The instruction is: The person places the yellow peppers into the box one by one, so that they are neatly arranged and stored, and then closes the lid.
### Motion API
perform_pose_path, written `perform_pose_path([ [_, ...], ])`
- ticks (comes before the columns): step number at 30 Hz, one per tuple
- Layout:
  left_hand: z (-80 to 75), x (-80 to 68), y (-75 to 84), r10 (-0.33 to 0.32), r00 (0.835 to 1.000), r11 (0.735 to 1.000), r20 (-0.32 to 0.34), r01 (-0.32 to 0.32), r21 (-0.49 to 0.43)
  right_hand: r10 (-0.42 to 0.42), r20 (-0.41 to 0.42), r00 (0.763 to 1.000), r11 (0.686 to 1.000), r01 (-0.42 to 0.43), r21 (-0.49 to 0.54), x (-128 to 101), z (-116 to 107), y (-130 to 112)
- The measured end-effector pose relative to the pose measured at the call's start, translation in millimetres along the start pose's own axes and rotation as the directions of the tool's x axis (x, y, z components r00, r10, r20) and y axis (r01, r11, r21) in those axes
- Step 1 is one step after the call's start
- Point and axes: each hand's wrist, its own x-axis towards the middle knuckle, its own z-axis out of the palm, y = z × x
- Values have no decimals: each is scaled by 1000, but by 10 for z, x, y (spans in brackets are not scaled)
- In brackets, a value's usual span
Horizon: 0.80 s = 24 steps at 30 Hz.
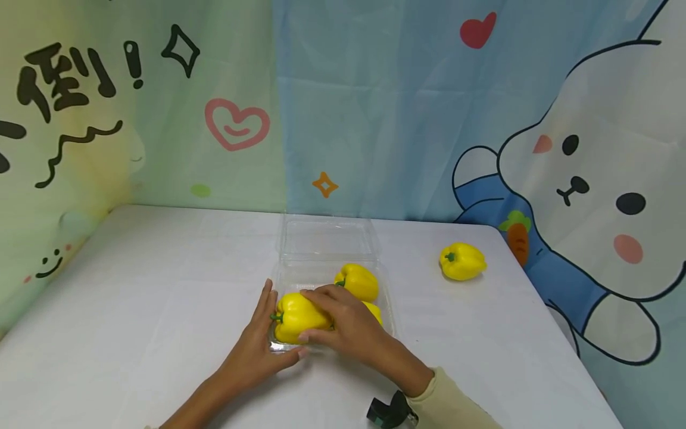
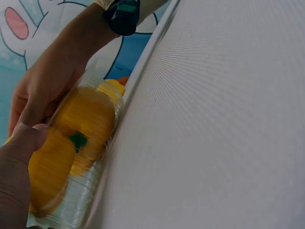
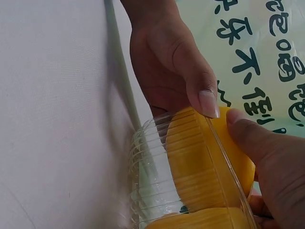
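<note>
A clear plastic clamshell box [image 1: 292, 279] lies with its lid [image 1: 328, 237] folded back. My right hand [image 1: 351, 322] grips a yellow bell pepper [image 1: 296, 319] at the box's front left, fingers over the top and thumb at its near side. Its green stem points left. Along the left wall my left hand [image 1: 259, 348] rests with straight fingers, its thumb [image 3: 208, 102] by the front rim. A second yellow pepper [image 1: 359, 281] sits at the back right of the box. Another pepper [image 1: 375, 311] is mostly hidden under my right hand.
One more yellow pepper [image 1: 462, 261] lies on the white table [image 1: 161, 298], right of the box. A printed curtain [image 1: 370, 107] hangs behind the table. Near the right sleeve [image 1: 450, 399] a black wrist device [image 1: 391, 411] shows.
</note>
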Motion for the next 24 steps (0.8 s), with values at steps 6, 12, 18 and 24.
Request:
perform_pose_path([
  [6,-3,9,-2,1,1000,1000,-1,-1,-10,-6,23,1000,1000,6,-15,1,-10,5],
  [12,-5,5,3,3,1000,1000,6,-3,-3,-30,62,998,995,35,-93,6,-14,-8],
  [18,-6,2,1,-6,1000,1000,11,6,9,-36,87,996,985,50,-166,8,-24,-25],
  [24,-1,4,5,4,1000,1000,5,-4,16,-45,71,996,981,57,-186,4,-13,0],
])
